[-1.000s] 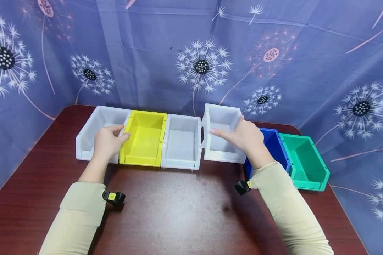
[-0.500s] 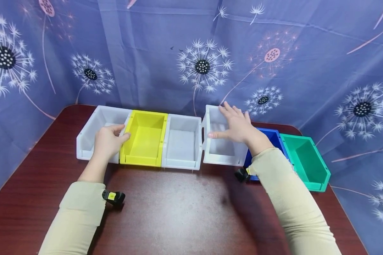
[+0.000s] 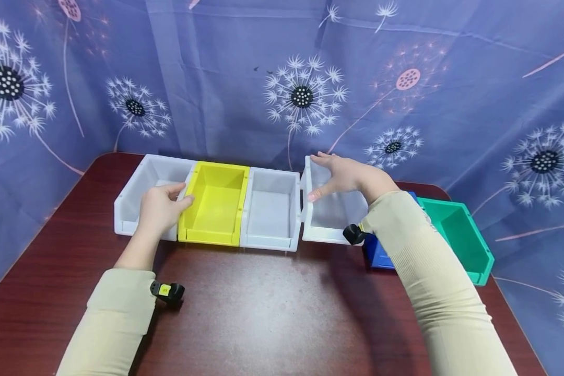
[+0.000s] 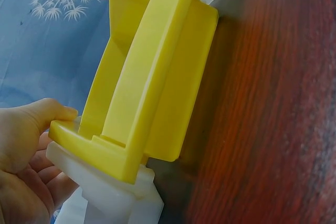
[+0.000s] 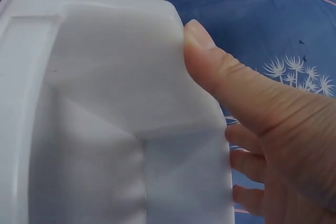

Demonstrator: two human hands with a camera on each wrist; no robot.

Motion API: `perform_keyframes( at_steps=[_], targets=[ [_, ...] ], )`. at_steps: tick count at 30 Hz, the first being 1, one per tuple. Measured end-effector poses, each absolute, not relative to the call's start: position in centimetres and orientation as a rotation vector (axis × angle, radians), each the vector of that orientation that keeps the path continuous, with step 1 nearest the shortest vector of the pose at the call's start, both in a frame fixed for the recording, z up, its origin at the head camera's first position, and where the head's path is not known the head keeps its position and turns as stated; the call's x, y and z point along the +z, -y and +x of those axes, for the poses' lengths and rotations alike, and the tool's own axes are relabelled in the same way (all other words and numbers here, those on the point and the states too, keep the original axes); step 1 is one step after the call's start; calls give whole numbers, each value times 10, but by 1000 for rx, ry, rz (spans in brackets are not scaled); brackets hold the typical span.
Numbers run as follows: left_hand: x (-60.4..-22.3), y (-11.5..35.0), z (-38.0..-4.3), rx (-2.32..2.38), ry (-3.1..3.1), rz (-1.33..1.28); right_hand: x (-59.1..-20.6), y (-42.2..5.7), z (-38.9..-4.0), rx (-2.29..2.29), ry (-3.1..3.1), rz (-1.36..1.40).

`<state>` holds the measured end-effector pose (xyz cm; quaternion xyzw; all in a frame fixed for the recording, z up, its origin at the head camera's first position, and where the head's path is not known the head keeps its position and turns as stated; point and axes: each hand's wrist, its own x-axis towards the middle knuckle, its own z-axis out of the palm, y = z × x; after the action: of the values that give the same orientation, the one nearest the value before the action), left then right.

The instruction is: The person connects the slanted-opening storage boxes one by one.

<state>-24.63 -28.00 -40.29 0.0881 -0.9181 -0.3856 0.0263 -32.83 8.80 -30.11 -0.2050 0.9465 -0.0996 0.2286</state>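
Observation:
Open-front plastic storage bins stand in a row. In the head view my left hand pinches the adjoining side walls of the yellow bin and the leftmost white bin. The left wrist view shows that thumb at the yellow rim, with the fingers on the white bin's side. My right hand is at the back left corner of another white bin. Its thumb lies on the rim and its fingers bend behind the back wall. That bin sits beside the middle white bin, a narrow gap between them.
A blue bin, partly hidden by the right sleeve, and a green bin stand at the right end, angled. A dark red wooden table lies under them. A blue dandelion-print curtain hangs close behind the row.
My right hand has shifted from the right wall of its white bin to the back left corner. That bin's front has come slightly forward and down. The left hand stays put.

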Motion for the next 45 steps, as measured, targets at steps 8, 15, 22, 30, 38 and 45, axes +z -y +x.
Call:
perform_keyframes(
  at_steps=[8,15,22,30,38,45],
  targets=[
    [-406,281,-248,-1209,2828,258,-303,-84,-329,-216,-2596,-522],
    [-405,281,-249,-1213,2838,266,-305,-79,-329,-166,-2587,-506],
    [-402,281,-247,-1191,2839,270,-306,-73,-328,-118,-2577,-485],
    [-402,279,-248,-1167,2854,276,-310,-73,-329,-139,-2558,-448],
    [-401,278,-248,-1156,2858,264,-310,-70,-329,-120,-2528,-410],
    [-401,277,-247,-1166,2866,267,-312,-68,-328,-64,-2521,-405]
  ],
)
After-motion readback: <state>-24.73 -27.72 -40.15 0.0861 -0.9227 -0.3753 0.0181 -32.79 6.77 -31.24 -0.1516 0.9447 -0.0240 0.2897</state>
